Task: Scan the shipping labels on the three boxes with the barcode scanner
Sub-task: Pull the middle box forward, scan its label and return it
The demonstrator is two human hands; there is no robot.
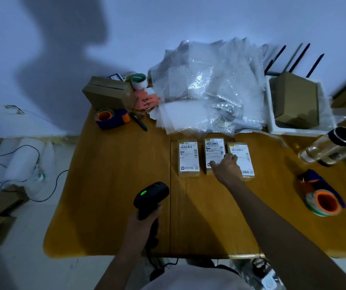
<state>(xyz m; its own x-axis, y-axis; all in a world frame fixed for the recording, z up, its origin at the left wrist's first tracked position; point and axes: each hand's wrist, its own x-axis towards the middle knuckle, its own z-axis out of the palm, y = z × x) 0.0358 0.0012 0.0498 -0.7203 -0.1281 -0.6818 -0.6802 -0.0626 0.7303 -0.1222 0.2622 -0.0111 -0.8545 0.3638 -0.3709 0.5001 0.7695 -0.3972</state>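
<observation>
Nearest the viewer, the barcode scanner (151, 196) is held by its handle in the left hand (141, 223), whose fingers are closed around the grip; a green light is seen on the scanner's head, which is pointed forward over the wooden table (115, 174) but short of the boxes. Farther out, the right hand (226, 167) is laid with fingers spread over the near part of the middle box (214, 155) and the right box (241, 161), touching both and gripping neither. The left box (188, 158) is left untouched just beside them. All three lie label-up in a row, in front of a bubble-wrap heap (207, 91). The step is judged to be steadying a box for scanning; next, the scanner must be aimed at an uncovered barcode.
</observation>
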